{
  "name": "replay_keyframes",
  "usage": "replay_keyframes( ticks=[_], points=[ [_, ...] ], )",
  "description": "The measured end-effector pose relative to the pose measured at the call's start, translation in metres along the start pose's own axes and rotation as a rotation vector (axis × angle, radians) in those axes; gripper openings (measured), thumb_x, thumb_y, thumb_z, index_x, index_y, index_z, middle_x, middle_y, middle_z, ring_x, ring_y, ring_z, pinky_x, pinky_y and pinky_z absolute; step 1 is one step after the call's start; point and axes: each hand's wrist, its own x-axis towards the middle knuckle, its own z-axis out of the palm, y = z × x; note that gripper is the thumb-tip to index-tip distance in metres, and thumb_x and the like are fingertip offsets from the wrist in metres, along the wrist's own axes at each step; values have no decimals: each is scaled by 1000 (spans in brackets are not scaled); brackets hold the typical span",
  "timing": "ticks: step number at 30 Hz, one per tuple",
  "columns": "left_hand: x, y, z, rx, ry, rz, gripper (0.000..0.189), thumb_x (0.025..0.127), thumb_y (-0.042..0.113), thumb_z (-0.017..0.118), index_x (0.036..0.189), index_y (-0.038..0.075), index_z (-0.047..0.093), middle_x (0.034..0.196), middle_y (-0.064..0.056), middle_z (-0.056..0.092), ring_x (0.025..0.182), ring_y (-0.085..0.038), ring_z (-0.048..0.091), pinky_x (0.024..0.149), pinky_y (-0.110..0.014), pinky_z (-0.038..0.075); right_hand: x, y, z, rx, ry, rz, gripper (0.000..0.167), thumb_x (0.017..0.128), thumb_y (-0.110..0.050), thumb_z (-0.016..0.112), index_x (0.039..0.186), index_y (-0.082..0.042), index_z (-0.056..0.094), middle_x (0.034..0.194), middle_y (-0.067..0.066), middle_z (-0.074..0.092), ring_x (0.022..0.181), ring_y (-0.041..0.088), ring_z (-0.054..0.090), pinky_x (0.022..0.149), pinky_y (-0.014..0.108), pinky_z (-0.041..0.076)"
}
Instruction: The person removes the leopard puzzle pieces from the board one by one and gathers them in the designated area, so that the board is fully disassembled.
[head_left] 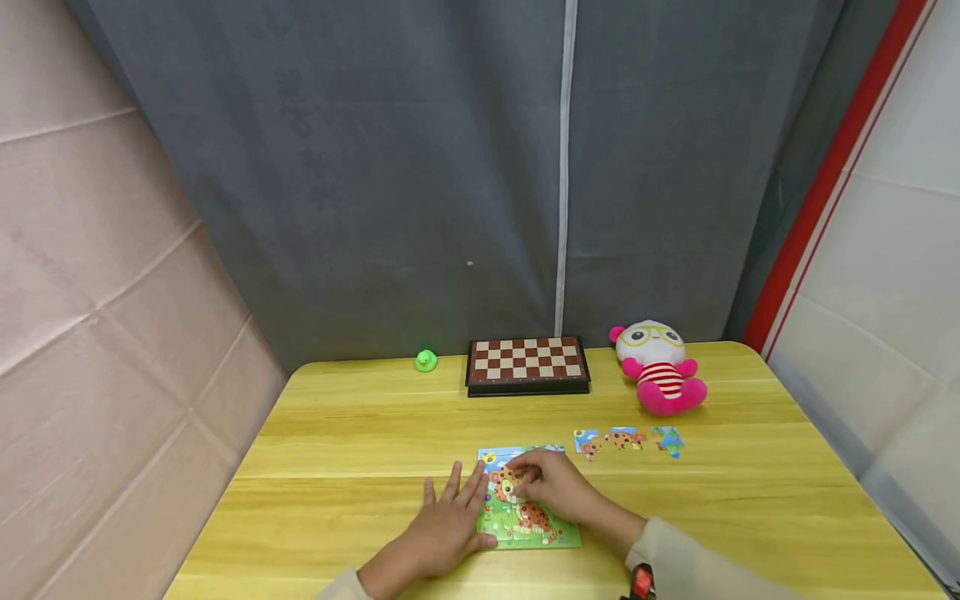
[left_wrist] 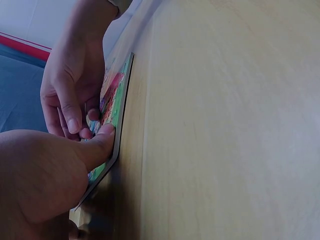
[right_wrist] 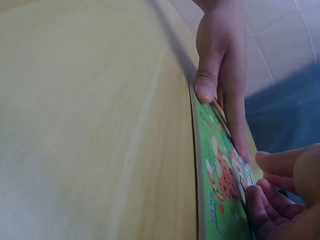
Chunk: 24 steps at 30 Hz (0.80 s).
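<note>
A jigsaw puzzle board [head_left: 498,533] with a spotted leopard cub on green grass lies flat on the table. My left hand [head_left: 442,532] rests at its left edge with fingers spread and straight. In the left wrist view that hand's thumb [left_wrist: 106,131] presses on the board's rim. Over the board's upper middle is my right hand [head_left: 558,487], fingers bent and tips close to the picture. In the right wrist view, its fingertips [right_wrist: 254,196] come down by the board. Whether a piece sits between them cannot be made out.
Three loose puzzle pieces lie right of the board: one with a yellow corner [head_left: 585,438], a spotted one [head_left: 624,437], a blue-green one [head_left: 667,440]. Behind stand a chessboard box [head_left: 528,363], a small green duck [head_left: 426,361] and a pink plush panda [head_left: 662,375].
</note>
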Motion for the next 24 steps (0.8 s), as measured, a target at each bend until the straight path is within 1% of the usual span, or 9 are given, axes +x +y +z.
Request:
replay_keyframes(
  ticks=[6,8,11,14,18,21,24],
  points=[
    [0,0,-1,6,-2,-3,94,97,70,44,164,8,24,174,-6,4,157,-45,7,110,-81,21,4,-3,9,-28,2,4,39,86,-10,82,123,-1,72,102,4,68,81,9,58,72,23,51],
    [0,0,-1,9,1,-1,94,97,70,45,164,8,25,174,-6,5,157,-46,8,110,-81,21,5,-5,11,-45,5,9,39,86,-11,83,123,-2,73,98,2,67,77,8,56,69,23,50],
    [0,-1,0,19,8,3,93,97,70,45,164,8,25,174,-7,5,156,-46,8,110,-81,22,5,-7,14,-110,10,19,40,84,-15,85,122,-5,74,91,-1,65,72,6,52,66,24,47],
    [-1,-1,0,26,16,7,93,97,69,45,164,8,25,174,-7,6,156,-46,9,110,-81,22,5,-9,17,-191,28,25,41,82,-21,87,120,-10,75,95,-3,66,74,7,53,70,28,49],
    [-1,-1,0,19,19,7,92,98,68,46,164,8,25,174,-7,7,156,-46,9,110,-81,21,5,-11,20,-287,44,36,45,80,-29,89,120,-15,76,109,-5,69,93,12,62,82,38,55],
    [-1,-1,0,10,15,6,92,98,68,46,164,8,24,174,-7,6,157,-45,8,110,-82,21,5,-13,22,-321,49,41,45,78,-32,90,118,-16,76,111,-5,69,101,16,65,82,40,57],
    [0,-1,0,7,8,5,93,98,69,45,165,9,22,174,-6,6,157,-45,8,110,-82,21,4,-16,23,-324,59,39,40,78,-30,91,113,-17,77,107,-6,70,96,15,65,78,38,56]
  ],
)
